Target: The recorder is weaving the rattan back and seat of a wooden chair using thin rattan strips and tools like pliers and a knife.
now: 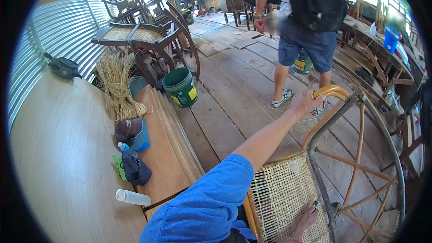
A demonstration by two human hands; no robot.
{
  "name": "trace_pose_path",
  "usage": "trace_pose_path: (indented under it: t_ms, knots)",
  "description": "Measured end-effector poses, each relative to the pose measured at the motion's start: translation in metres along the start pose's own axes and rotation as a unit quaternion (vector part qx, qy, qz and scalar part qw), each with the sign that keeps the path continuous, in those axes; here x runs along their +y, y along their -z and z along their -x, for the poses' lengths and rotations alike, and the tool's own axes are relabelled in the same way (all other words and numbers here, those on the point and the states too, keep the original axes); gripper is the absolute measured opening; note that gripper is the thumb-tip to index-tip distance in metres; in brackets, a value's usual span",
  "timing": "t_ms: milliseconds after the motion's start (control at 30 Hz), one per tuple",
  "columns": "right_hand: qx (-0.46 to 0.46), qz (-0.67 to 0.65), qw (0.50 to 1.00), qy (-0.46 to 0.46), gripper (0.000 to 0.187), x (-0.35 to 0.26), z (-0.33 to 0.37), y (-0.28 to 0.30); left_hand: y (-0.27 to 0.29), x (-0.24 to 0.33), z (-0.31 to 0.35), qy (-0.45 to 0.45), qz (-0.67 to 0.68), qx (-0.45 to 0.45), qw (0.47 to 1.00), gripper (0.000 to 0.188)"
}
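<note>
My left arm, in a blue sleeve, reaches across to a wooden chair frame (358, 157) tilted on its side. My left hand (307, 103) is closed around the end of its curved, light-brown armrest (333, 90). A woven cane panel (283, 188) in an open lattice fills part of the frame below. My right hand (308, 218) rests low on this panel, by the dark frame edge. Its fingers are closed on a small dark tool (315, 206), whose kind is too small to make out.
A person (310, 27) with a black backpack stands just beyond the chair. Green bucket (180, 87), cane bundle (118, 85) and stacked chairs (148, 36) are at the left. A white bottle (133, 197), dark cap (128, 130) and pouch (136, 171) lie near stacked boards (164, 153).
</note>
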State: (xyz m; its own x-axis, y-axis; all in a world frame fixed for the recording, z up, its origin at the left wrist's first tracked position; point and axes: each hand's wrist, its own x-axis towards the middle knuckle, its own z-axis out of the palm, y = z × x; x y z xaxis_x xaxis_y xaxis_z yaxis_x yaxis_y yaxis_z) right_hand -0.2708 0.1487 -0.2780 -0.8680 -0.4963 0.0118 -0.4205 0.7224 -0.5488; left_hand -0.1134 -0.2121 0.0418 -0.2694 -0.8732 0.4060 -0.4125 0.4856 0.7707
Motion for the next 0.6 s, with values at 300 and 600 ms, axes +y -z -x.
trace_pose_path:
  t_ms: [300, 600]
  knots:
    - [-0.030, 0.003, 0.999, -0.041, 0.061, 0.018, -0.010, -0.013, -0.008, -0.004, -0.002, -0.016, -0.008, 0.027, 0.999, 0.049]
    - [-0.019, -0.072, 0.997, -0.028, 0.066, 0.000, -0.002, 0.000, -0.006, -0.018, -0.010, 0.009, -0.010, -0.017, 1.000, 0.053]
